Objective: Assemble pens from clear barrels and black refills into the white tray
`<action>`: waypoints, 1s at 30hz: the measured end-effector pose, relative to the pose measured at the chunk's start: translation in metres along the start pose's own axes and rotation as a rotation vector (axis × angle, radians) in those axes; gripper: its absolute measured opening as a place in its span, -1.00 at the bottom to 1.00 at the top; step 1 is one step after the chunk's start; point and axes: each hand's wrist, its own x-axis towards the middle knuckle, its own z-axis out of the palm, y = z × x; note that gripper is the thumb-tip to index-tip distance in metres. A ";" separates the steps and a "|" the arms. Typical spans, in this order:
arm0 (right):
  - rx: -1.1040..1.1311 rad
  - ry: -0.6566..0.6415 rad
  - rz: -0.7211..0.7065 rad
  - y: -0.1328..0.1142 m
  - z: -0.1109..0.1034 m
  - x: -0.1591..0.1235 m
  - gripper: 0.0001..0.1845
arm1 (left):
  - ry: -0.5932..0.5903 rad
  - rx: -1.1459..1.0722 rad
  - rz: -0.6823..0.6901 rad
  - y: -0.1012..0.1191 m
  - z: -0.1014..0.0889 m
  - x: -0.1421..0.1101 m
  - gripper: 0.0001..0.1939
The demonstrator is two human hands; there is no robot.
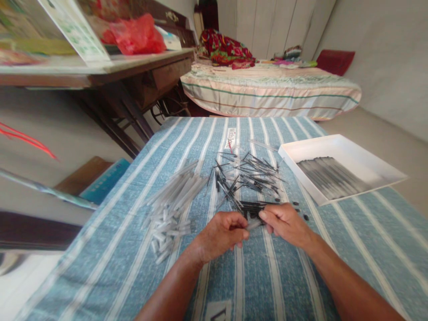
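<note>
Translucent plastic tube (254, 224) pinched by left hand (224, 234) and right hand (286, 224); thin black rods (256, 206) beyond, white box (361, 167) right, blue-striped cloth (133, 240) beneath, bed (270, 91) far.

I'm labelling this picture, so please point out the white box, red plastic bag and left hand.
White box (351, 159): head view, bare part of its inside.
Red plastic bag (138, 36): head view, crumpled middle.
Left hand (216, 232): head view, back of the hand.

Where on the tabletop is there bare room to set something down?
Striped cloth lies bare left of the pale tubes, between the forearms, and between the right forearm and white box. It is crowded around the left hand, right hand and black sticks.
</note>
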 end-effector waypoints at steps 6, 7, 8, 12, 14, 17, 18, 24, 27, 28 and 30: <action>0.019 -0.017 0.005 -0.002 -0.001 0.000 -0.67 | 0.009 0.015 0.003 0.000 0.000 0.000 -0.88; 0.000 -0.018 0.009 -0.002 -0.001 0.000 -0.61 | 0.007 0.018 0.003 0.000 0.000 0.000 -0.88; -0.011 -0.013 0.017 -0.002 -0.001 0.000 -0.57 | 0.009 0.020 0.004 0.000 0.000 0.000 -0.89; 0.045 -0.019 0.043 -0.003 -0.001 0.000 -0.68 | 0.032 0.003 0.007 0.000 0.001 0.000 -0.89; 0.050 -0.046 0.036 -0.003 -0.001 0.000 -0.72 | 0.025 -0.001 0.004 0.000 0.002 0.000 -0.89; 0.003 -0.043 0.048 -0.002 -0.002 0.000 -0.58 | 0.015 0.010 0.000 0.001 0.002 0.000 -0.90; 0.002 -0.037 0.056 -0.002 -0.002 0.001 -0.56 | 0.017 0.013 0.000 0.002 0.002 0.000 -0.90; 0.036 -0.080 0.046 -0.001 -0.003 0.000 -0.70 | 0.026 0.033 -0.009 0.003 0.002 0.000 -0.91; 0.010 -0.074 0.075 -0.001 -0.002 0.000 -0.58 | 0.029 0.034 -0.003 0.002 0.002 0.000 -0.91; 0.019 -0.070 0.082 -0.001 -0.002 0.000 -0.59 | 0.036 0.031 -0.002 0.002 0.002 0.000 -0.91; 0.045 -0.067 0.074 -0.002 -0.003 0.000 -0.68 | 0.046 0.030 0.000 0.001 0.002 0.001 -0.91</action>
